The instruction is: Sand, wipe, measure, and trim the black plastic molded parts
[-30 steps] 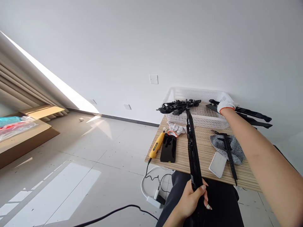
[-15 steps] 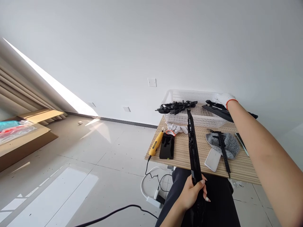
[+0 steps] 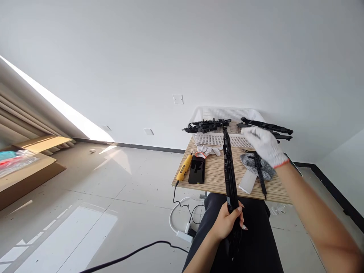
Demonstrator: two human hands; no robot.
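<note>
Head view: bare left hand (image 3: 227,223) grips the near end of a long black strip (image 3: 229,170) that runs across the table (image 3: 216,178) to the white basket (image 3: 224,127). Gloved right hand (image 3: 264,146) hovers right of the strip, fingers loosely spread, holding nothing.

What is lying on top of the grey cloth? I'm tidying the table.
A long black strip lies across the grey cloth, its end reaching past the table edge. The gloved right hand covers the cloth's far corner, so anything there is hidden.
</note>
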